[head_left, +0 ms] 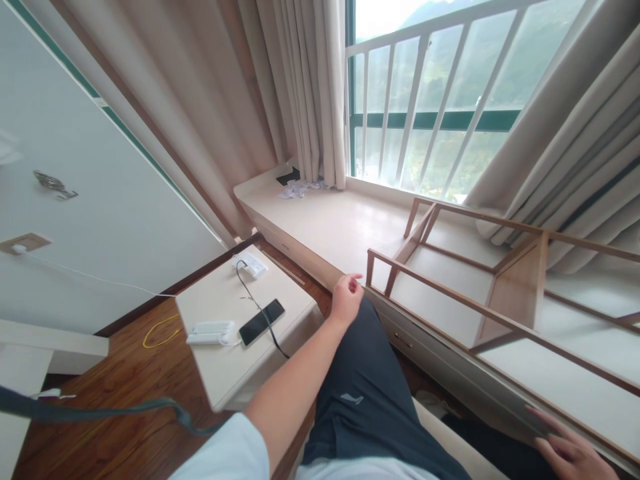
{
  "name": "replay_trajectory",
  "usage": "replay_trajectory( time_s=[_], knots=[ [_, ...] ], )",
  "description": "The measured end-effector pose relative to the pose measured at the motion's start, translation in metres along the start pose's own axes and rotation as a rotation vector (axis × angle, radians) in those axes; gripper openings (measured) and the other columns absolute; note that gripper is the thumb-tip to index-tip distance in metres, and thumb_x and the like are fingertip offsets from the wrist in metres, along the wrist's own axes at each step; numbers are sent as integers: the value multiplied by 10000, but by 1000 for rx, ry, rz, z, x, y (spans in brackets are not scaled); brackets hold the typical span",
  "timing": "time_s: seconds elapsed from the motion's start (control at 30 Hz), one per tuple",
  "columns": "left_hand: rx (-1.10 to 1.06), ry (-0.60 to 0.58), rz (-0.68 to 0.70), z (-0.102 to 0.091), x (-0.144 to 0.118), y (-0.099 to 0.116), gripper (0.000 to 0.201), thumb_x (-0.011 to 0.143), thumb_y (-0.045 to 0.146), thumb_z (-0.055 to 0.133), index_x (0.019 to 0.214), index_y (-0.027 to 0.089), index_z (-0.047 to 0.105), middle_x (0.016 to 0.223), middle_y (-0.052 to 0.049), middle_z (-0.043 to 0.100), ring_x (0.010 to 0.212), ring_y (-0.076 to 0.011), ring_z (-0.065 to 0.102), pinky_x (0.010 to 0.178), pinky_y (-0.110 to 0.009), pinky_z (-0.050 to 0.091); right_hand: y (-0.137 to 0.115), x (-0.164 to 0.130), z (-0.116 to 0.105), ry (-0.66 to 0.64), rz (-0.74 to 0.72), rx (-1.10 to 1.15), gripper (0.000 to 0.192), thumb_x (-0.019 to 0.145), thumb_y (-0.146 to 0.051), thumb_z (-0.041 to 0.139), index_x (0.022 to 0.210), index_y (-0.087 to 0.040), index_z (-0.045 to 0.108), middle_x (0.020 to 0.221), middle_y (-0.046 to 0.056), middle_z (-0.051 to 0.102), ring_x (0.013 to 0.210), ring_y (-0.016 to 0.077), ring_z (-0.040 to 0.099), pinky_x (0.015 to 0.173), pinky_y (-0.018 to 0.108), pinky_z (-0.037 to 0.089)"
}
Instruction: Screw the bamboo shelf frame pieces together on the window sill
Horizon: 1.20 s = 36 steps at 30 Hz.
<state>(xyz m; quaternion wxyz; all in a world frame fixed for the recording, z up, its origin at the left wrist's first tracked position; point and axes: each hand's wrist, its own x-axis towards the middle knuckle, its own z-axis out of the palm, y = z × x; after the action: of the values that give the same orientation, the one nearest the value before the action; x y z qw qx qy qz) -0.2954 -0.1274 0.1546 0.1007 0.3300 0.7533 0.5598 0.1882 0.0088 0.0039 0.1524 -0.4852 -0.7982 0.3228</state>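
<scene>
Head view: your left hand [346,297] hovers loosely curled, empty, by the rack [500,280]; right hand [570,450] lies flat on the ledge [330,223]. Grip the near rail squarely.

A light wooden rack [500,280], an open slatted frame, lies tipped on the pale window ledge [325,223] at right.

Left hand [347,297] rests loosely curled on the knee; right hand [570,450] lies flat, fingers spread.
</scene>
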Motion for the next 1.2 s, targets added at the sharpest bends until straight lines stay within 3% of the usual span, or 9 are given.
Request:
replay_trajectory(
  time_s=[0.13,0.23,0.33,0.47,0.63,0.77,0.9,1.0,1.2],
  knots=[
    [-175,-295,-154,72,-54,15,262,789,138,575,1009,148,717,755,-21,650,630,-122,558,649,-251,468,-31,-4,2,-38,24,-29,346,676,-542,546,510,-261,663,730,75,737,749,300,703,678,374,525],
    [-215,-495,-236,115,-85,14,278,785,147,590,1035,132,711,761,-27,658,642,-127,577,660,-258,476,-63,-6,3,-36,60,-20,414,751,-498,451,438,-233,510,511,43,591,543,208,573,590,324,440],
    [-216,-671,-259,146,-103,10,303,795,155,582,1071,127,703,758,-30,663,657,-134,597,682,-270,494,-85,1,6,-32,121,96,373,753,-418,461,433,-228,445,472,31,562,506,169,520,577,298,402],
    [-162,-843,-234,176,-114,1,332,797,163,579,1110,150,688,771,-26,670,653,-135,610,668,-272,498,-95,11,14,-66,161,354,365,777,-375,502,448,-224,454,499,42,608,574,175,602,639,281,446],
    [-186,-887,-225,196,-117,-1,186,769,204,623,952,176,637,743,-5,646,653,-134,616,621,-251,488,-98,17,28,-59,245,521,356,761,-374,542,516,-243,320,404,-43,445,433,120,480,510,240,367],
    [-214,-911,-223,202,-119,1,155,750,249,660,866,186,580,732,-2,640,645,-140,623,598,-252,487,-100,23,40,58,182,509,317,742,-300,543,584,-234,277,495,-76,338,496,92,361,520,225,287],
    [-199,-938,-252,203,-119,0,298,746,263,673,1015,181,572,715,6,652,649,-146,631,613,-261,498,-105,28,51,77,217,564,81,740,-223,511,755,-223,432,556,-95,361,521,97,333,529,216,280],
    [-205,-952,-266,205,-116,0,464,750,262,675,1182,169,533,732,3,672,660,-148,636,637,-273,508,-111,28,54,9,231,564,125,785,-235,541,907,-223,517,527,-111,368,490,101,345,522,217,274],
    [-215,-980,-277,212,-105,7,605,755,273,684,1311,151,479,735,3,689,675,-145,636,662,-275,511,-117,30,45,45,145,457,169,906,-356,546,928,-211,630,623,-49,552,570,124,475,599,237,350]
  ],
)
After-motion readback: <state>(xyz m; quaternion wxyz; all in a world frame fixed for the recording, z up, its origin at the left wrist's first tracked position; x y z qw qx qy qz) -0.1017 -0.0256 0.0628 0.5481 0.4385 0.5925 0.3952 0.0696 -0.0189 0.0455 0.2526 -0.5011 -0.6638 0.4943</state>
